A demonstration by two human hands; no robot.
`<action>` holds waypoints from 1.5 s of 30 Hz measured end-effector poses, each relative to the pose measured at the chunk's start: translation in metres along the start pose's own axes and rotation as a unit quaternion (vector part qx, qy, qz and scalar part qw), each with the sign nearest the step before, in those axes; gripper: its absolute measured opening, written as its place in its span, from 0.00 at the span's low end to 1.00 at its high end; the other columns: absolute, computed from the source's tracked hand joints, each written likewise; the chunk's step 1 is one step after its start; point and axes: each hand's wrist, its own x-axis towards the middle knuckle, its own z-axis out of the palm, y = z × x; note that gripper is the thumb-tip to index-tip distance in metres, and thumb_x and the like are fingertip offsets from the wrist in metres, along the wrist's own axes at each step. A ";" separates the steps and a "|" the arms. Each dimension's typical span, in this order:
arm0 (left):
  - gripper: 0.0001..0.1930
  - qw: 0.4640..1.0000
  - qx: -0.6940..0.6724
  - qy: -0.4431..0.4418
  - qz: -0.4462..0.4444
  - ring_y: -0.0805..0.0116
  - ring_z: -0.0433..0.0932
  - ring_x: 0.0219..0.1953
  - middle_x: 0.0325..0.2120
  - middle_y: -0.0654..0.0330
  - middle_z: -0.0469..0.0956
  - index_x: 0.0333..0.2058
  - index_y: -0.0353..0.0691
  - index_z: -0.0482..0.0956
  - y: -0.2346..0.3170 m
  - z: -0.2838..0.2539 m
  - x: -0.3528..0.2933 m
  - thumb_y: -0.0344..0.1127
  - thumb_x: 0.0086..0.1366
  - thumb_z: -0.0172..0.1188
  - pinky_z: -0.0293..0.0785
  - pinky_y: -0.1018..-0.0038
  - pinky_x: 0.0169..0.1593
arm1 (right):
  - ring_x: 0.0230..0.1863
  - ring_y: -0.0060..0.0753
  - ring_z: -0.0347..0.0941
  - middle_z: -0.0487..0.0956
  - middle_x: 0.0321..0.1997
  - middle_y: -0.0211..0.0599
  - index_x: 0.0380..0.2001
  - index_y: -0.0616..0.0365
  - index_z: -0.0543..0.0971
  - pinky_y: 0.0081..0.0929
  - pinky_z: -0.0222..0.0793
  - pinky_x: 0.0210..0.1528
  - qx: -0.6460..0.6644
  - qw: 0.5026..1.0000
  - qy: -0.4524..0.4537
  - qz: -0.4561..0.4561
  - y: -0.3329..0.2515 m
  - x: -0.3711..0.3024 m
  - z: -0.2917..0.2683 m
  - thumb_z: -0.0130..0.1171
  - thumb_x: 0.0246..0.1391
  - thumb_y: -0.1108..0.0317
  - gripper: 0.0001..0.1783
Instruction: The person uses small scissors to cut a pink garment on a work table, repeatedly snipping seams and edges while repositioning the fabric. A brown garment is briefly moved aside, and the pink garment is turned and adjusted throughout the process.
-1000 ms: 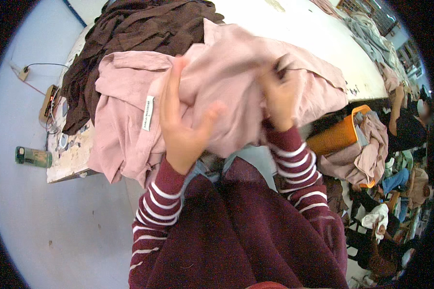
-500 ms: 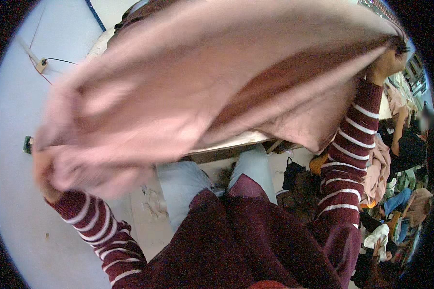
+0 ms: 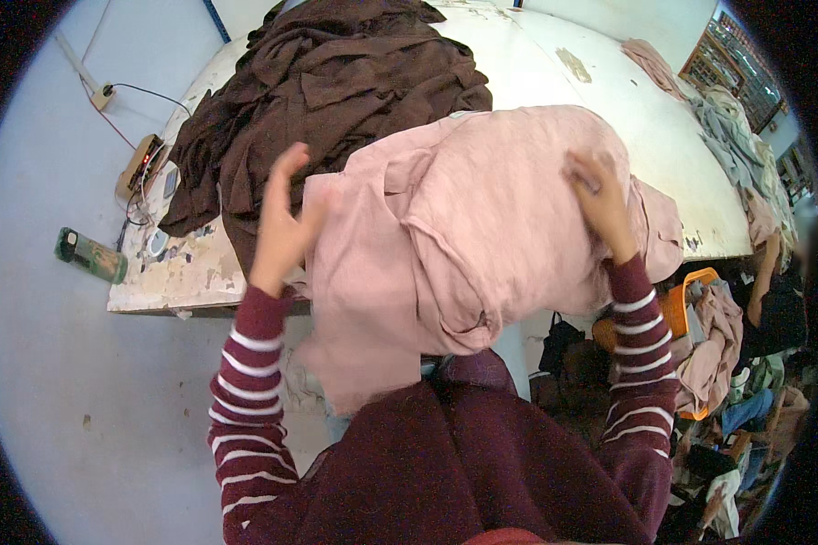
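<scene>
A pale pink piece of cloth (image 3: pixel 509 200), perhaps a garment, lies loosely bunched over the table's near edge, with its lower left part hanging down before me. By its left edge my left hand (image 3: pixel 291 213) is raised, slightly blurred, fingers apart and holding nothing. My right hand (image 3: pixel 600 195) is over the cloth's right part, its fingers loosely bent and apart, gripping none of it that I can see. Behind the cloth, to the left, a heap of dark brown fabric (image 3: pixel 336 100) covers part of the white table (image 3: pixel 518 54).
A green bottle-like object (image 3: pixel 91 256) is beyond the table's left corner, near a power strip (image 3: pixel 141 168) with cables. On the right stand an orange basket (image 3: pixel 677 309) with pink cloth, grey cloth (image 3: pixel 732 136) along the table edge, and another person's arm (image 3: pixel 763 272).
The pink cloth, spread wide in the air between both hands, has come down onto the table. Both hands have let go and moved inward, uncovering the brown heap.
</scene>
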 end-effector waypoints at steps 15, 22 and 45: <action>0.10 0.985 0.118 0.121 -0.034 0.56 0.71 0.54 0.48 0.56 0.76 0.42 0.40 0.79 0.003 -0.009 -0.060 0.31 0.63 0.54 0.55 0.58 0.62 | 0.46 0.30 0.77 0.81 0.47 0.36 0.47 0.57 0.80 0.25 0.70 0.47 -0.036 0.989 0.087 0.112 0.069 -0.011 -0.008 0.62 0.53 0.59 0.20; 0.14 0.968 0.234 -0.001 -0.087 0.55 0.72 0.43 0.38 0.56 0.75 0.43 0.38 0.77 0.047 0.062 -0.087 0.37 0.60 0.59 0.66 0.64 0.52 | 0.47 0.29 0.76 0.77 0.53 0.36 0.52 0.57 0.74 0.25 0.70 0.49 0.062 0.996 -0.044 -0.043 -0.075 -0.045 0.028 0.71 0.38 0.67 0.33; 0.14 1.000 -0.001 0.023 -0.013 0.58 0.75 0.45 0.40 0.56 0.77 0.40 0.38 0.77 0.069 0.155 -0.051 0.29 0.53 0.64 0.68 0.65 0.52 | 0.42 0.24 0.74 0.79 0.42 0.35 0.34 0.63 0.78 0.20 0.69 0.46 0.278 0.952 0.113 0.064 -0.081 -0.077 0.075 0.61 0.48 0.80 0.08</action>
